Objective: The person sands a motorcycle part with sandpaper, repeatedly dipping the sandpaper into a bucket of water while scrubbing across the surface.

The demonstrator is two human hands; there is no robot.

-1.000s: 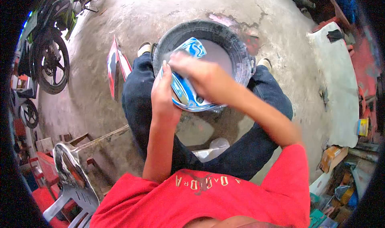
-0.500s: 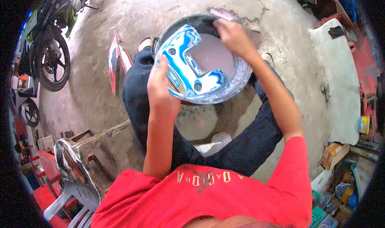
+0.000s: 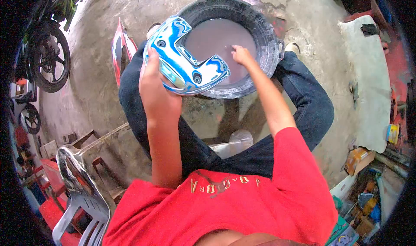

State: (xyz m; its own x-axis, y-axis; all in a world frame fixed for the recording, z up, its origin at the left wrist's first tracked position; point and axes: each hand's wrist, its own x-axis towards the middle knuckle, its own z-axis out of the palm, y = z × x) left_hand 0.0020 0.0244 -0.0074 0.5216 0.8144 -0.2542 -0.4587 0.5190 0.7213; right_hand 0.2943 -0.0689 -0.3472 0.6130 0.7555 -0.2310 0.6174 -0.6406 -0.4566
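Observation:
My left hand (image 3: 158, 81) is closed on the lower left edge of a glossy blue-and-white motorcycle body panel (image 3: 175, 62). The panel is shaped like a bent U and has two round holes. It is held tilted over the left side of a round black tub (image 3: 266, 42), hiding part of the rim. Cloudy greyish water (image 3: 216, 33) fills the tub's bottom. My right hand (image 3: 243, 56) reaches in from the right with its fingers curled at the water's surface. Whatever the fingers may hold is too small or hidden to make out.
A red-and-white panel (image 3: 121, 46) lies on the concrete floor at left, near motorcycle wheels (image 3: 51, 57). A grey plastic chair (image 3: 84, 198) stands at lower left. A clear plastic container (image 3: 241, 138) is between my legs. A pale sheet (image 3: 368, 90) and a cardboard box (image 3: 359, 159) are at right.
The blue-and-white panel has moved left with my left hand, uncovering more of the tub and water. My right hand has gone from the tub's far rim down to the water.

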